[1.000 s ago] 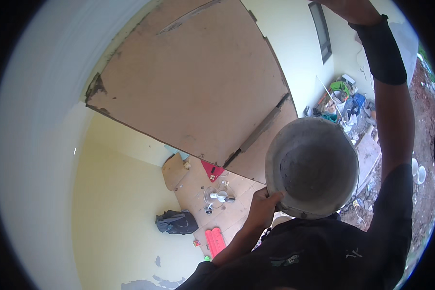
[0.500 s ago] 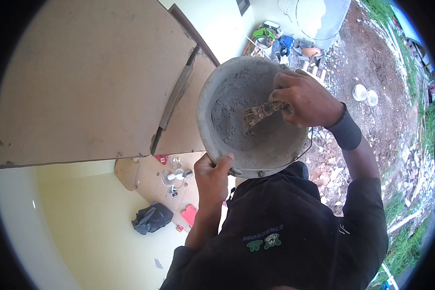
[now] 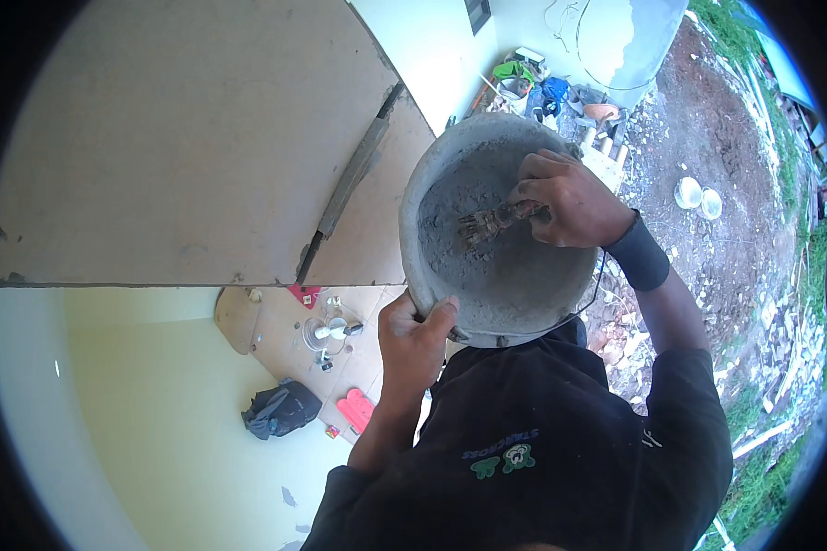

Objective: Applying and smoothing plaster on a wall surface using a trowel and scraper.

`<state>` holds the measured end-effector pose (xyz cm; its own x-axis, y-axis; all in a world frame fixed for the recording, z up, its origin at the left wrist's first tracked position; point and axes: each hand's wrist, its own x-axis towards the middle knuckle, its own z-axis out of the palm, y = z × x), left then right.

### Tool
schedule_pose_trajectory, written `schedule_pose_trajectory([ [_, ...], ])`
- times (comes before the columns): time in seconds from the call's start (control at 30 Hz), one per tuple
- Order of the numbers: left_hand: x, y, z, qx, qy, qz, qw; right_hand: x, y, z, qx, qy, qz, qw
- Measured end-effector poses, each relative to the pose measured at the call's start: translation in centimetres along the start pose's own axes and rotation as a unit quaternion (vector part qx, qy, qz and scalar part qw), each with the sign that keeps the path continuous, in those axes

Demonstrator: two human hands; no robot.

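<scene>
A grey, cement-crusted bucket [image 3: 524,317] is held up in front of my chest, its opening toward me. My left hand [image 3: 418,335] grips its rim at the lower left, thumb over the edge. Inside lies grey cement mix [image 3: 459,188], crumbly toward the left and smoother near the bottom wall. My right hand [image 3: 574,202] is closed round the handle of a worn, cement-caked paintbrush [image 3: 487,223]. The bristles point left and are at the mix; whether they press into it I cannot tell. A thin wire handle [image 3: 590,298] hangs along the bucket's right side.
A large tan board [image 3: 184,147] with a dark gap fills the upper left. Below it, a fan [image 3: 326,333], a dark backpack [image 3: 282,409] and a red object [image 3: 356,409] are on the tiled floor. Rubble ground with two white buckets [image 3: 688,193] lies right; clutter [image 3: 524,83] stands by the far wall.
The bucket and both hands have shifted slightly right in the view. The brush has moved a little toward the left side of the bucket's inside. Both grips stay the same.
</scene>
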<state>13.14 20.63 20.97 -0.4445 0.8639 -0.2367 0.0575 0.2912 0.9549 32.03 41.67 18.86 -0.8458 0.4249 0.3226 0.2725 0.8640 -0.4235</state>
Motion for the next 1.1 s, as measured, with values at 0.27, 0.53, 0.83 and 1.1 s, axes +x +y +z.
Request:
schedule_pose_trajectory([
  [0.27, 0.2, -0.5, -0.6, -0.029, -0.008, 0.007, 1.0, 0.5, -0.5, 0.1, 0.029, 0.031, 0.001, 0.999],
  [0.53, 0.5, -0.9, -1.0, -0.143, 0.011, -0.026, 0.989, -0.1, -1.2, -3.7, 0.058, 0.077, -0.006, 0.995],
  [0.83, 0.6, -0.8, -1.7, -0.182, -0.001, -0.062, 0.981, 0.9, -0.2, -4.1, 0.072, 0.053, 0.006, 0.996],
  [1.1, -0.2, -0.7, -1.4, -0.205, 0.024, -0.044, 0.977, 1.6, -1.4, -7.1, 0.12, 0.108, -0.035, 0.986],
])
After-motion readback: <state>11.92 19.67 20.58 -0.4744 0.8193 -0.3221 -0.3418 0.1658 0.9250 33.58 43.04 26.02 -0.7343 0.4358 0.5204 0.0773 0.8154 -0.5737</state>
